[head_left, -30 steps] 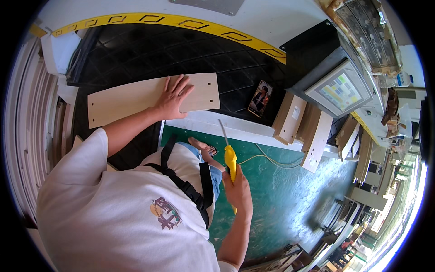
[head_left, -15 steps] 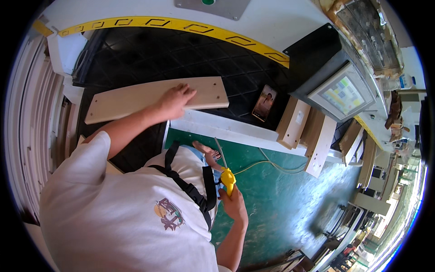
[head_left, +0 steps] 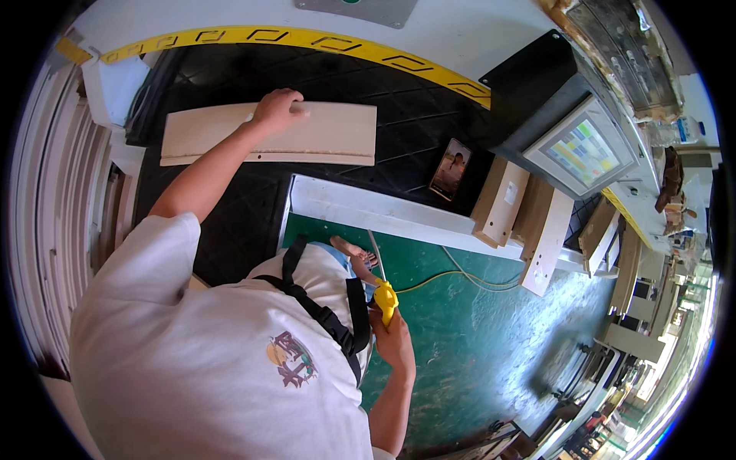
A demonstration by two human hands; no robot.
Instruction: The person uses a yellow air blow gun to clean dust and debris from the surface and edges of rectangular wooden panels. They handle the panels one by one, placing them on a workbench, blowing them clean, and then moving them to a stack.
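A pale wooden board (head_left: 337, 134) lies on the black table surface (head_left: 418, 123), and a groove runs along its near side. My left hand (head_left: 277, 111) grips the board by its far edge, fingers curled over it. Low in front of my body, my right hand (head_left: 394, 341) is wrapped round a yellow air blow gun (head_left: 386, 300) with a long thin metal nozzle. The nozzle points up toward the table's near edge, apart from the board. My right fingers are partly hidden behind the handle.
A phone (head_left: 451, 170) leans on the table right of the board. Beyond it stand a screen (head_left: 580, 153) on a black housing and several wooden pieces (head_left: 549, 238). A yellow rail (head_left: 322, 42) borders the far side. A yellow hose (head_left: 437, 274) crosses the green floor (head_left: 452, 337).
The board has shifted away from me and shows a grooved face in place of the one with corner holes. My left hand has moved farther off to its far edge; my right hand barely moved.
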